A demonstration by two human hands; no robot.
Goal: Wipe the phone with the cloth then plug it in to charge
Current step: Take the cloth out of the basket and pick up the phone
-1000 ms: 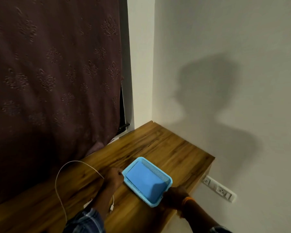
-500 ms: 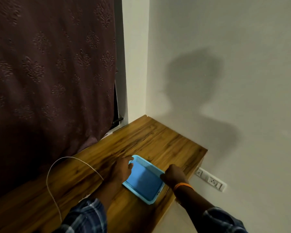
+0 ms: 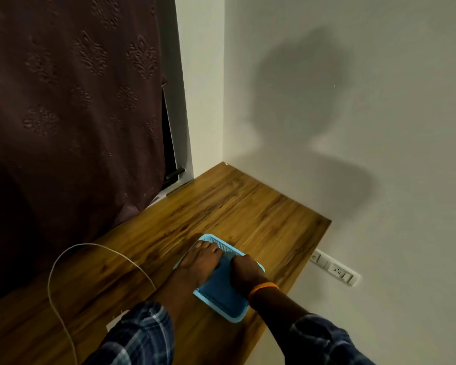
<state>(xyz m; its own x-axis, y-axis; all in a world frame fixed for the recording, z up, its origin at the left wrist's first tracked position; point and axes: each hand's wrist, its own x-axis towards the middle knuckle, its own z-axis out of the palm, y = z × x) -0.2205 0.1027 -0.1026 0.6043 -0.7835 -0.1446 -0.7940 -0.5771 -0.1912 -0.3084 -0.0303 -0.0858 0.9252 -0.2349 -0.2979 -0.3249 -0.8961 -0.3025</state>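
From the head camera: the left hand lies flat, fingers straight, along the blue basket's left rim; the right hand reaches inside, fingers hidden, so its grip can't be told. Blue cloth inside looks soft and light, best pinched at an edge. No phone visible; the white cable loops nearby.

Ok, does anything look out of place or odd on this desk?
No phone is visible. Both hands, left hand and right hand, are in the blue basket on blue cloth; the white cable loops loose across the desk.
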